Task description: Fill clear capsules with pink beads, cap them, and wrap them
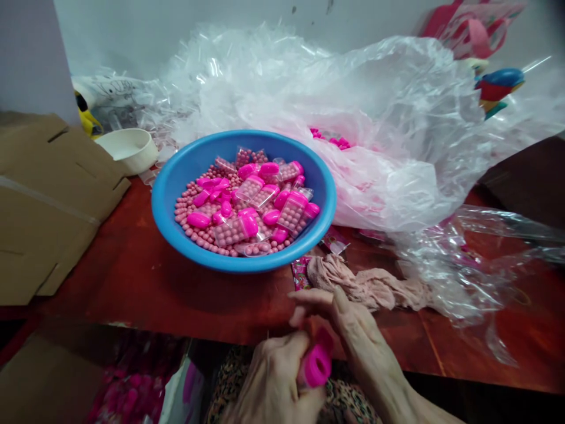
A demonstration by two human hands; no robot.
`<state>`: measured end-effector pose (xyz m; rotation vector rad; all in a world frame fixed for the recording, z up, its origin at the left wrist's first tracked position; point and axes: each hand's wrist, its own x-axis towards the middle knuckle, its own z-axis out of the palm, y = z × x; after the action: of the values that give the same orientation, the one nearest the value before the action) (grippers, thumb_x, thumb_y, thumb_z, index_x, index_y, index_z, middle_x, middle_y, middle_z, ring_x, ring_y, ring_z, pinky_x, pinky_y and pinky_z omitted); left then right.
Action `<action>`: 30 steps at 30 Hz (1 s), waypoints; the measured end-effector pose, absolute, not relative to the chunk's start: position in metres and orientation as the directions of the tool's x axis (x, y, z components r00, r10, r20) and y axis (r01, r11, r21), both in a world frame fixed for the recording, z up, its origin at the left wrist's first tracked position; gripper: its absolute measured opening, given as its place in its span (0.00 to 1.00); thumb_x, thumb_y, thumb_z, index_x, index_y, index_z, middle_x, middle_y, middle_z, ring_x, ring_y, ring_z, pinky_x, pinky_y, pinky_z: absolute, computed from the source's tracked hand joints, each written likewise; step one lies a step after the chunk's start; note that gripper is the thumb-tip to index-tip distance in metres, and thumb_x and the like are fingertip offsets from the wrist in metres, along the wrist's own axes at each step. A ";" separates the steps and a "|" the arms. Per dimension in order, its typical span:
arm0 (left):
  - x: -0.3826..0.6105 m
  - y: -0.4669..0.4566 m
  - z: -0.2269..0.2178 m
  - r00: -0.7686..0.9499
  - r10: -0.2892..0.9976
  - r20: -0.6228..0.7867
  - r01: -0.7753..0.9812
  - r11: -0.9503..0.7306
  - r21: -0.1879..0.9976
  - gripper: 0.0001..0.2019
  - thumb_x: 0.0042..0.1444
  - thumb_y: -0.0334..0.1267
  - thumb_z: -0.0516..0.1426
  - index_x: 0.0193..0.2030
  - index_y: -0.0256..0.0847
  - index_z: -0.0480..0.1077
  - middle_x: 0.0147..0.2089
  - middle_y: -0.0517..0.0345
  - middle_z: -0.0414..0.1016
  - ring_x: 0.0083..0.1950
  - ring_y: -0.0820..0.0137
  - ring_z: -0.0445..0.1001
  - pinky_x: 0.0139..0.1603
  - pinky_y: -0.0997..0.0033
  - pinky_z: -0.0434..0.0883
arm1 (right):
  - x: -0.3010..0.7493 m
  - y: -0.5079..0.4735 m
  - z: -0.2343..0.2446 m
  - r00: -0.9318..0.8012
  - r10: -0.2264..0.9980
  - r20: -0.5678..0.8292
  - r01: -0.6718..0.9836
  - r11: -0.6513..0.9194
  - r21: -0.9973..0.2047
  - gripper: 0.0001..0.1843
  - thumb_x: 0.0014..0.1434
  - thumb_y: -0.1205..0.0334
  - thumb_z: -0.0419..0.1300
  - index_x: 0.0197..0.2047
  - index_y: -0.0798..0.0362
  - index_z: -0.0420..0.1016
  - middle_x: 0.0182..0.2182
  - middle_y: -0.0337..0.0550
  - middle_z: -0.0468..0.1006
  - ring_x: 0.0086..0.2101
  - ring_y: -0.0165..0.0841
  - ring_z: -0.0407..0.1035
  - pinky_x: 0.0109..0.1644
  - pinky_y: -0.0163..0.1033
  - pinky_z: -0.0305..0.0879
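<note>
My left hand (276,374) is closed around a small candy box with a bright pink flip-top cap (318,368). The cap's round mouth faces me and its lid appears raised; the box's body is hidden in my fist. Close behind the cap, my right hand (364,338) has its fingers stretched out and holds nothing I can see. Past both hands stands a blue basin (247,264). It holds loose pink candy balls (216,242) and several clear candy boxes (232,231) with pink caps, some filled with balls.
A twisted pinkish cloth (371,284) lies beyond my right hand. Large clear plastic bags (397,176) cover the back and right of the red table (132,277). Cardboard (48,200) and a white bowl (132,154) are left. Below the edge, a box holds pink pieces (132,388).
</note>
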<state>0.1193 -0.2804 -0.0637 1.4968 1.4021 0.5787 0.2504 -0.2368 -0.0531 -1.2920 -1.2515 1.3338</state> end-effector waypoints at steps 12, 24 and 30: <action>0.129 -0.259 -0.076 0.286 0.904 0.319 0.766 -0.416 0.490 0.12 0.52 0.21 0.45 0.37 0.43 0.57 0.26 0.55 0.72 0.25 0.64 0.74 0.25 0.68 0.68 | 0.251 -0.252 -0.053 -0.103 0.802 -0.588 -0.427 -0.570 -0.702 0.22 0.51 0.49 0.67 0.47 0.48 0.76 0.43 0.44 0.80 0.43 0.34 0.74 0.48 0.37 0.69; 0.131 -0.258 -0.067 0.212 0.957 0.199 0.743 -0.290 0.603 0.09 0.55 0.28 0.46 0.28 0.44 0.62 0.22 0.57 0.69 0.23 0.64 0.71 0.24 0.66 0.60 | 0.256 -0.260 -0.048 0.163 0.960 -0.226 -0.267 -0.178 -0.947 0.17 0.51 0.60 0.69 0.45 0.38 0.77 0.38 0.36 0.80 0.36 0.29 0.77 0.40 0.29 0.73; 0.133 -0.260 -0.075 0.270 0.963 -0.027 0.542 -0.128 0.831 0.08 0.56 0.35 0.51 0.33 0.41 0.71 0.27 0.53 0.77 0.29 0.63 0.76 0.28 0.68 0.66 | 0.257 -0.273 -0.042 0.062 0.995 -0.084 -0.126 -0.075 -0.989 0.23 0.60 0.42 0.54 0.49 0.48 0.77 0.40 0.48 0.81 0.47 0.44 0.73 0.53 0.47 0.70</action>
<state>0.1326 -0.2599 -0.0749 1.7827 1.3723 0.7018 0.2573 -0.2728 -0.0423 -1.2054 -1.0304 1.2734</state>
